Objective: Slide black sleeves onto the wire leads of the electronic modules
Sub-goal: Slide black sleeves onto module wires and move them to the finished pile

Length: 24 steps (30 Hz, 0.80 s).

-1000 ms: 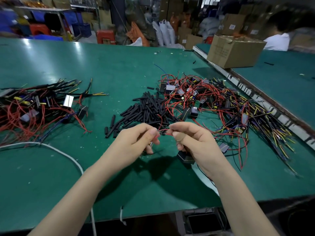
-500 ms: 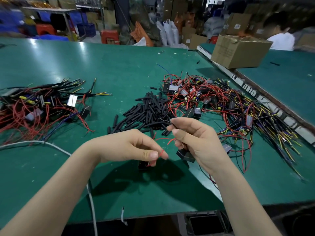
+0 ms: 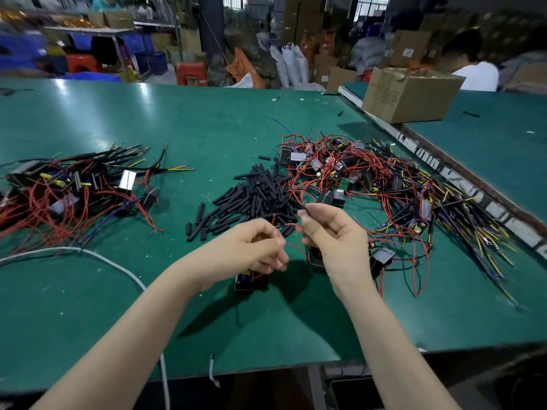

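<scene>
A green worktable [image 3: 88,306] fills the view, with a cluttered storeroom behind it. Nearest, the left hand [image 3: 254,250] pinches a red wire lead [image 3: 291,247]; a small black module [image 3: 244,282] hangs just below it. The right hand [image 3: 334,232] pinches a thin black piece between fingertip and thumb; whether it is a sleeve cannot be told. Beyond the hands lies the pile of black sleeves [image 3: 254,196]. A tangle of wired modules [image 3: 370,179] spreads right, another [image 3: 68,187] left. A cardboard box [image 3: 411,94] stands far right.
</scene>
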Each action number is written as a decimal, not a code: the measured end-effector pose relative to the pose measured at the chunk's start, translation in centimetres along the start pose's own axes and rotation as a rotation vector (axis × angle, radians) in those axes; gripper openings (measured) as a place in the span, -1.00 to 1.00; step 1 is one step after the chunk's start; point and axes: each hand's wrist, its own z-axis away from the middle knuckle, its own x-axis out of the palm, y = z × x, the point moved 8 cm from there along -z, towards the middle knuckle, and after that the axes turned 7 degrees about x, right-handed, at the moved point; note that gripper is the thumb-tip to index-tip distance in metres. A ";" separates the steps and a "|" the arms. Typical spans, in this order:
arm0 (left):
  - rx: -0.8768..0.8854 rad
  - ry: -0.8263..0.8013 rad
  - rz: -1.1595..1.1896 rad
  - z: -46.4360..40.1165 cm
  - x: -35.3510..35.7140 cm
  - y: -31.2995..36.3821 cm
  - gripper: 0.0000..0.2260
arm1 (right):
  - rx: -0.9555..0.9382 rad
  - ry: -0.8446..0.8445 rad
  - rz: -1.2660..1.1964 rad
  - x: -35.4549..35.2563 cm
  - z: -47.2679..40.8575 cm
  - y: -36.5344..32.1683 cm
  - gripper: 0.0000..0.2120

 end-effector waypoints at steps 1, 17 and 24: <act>0.014 0.049 -0.039 0.1 -0.2 0.1 -0.92 | -0.015 -0.002 0.030 0.1 0.1 0.0 -0.82; 0.296 -0.027 -0.431 2.4 1.0 0.5 -0.83 | -0.170 -0.025 0.380 1.2 1.5 0.2 -0.72; 0.213 0.270 -0.391 1.0 0.0 -0.6 -0.55 | -0.289 0.051 0.505 1.0 2.1 -1.0 -0.71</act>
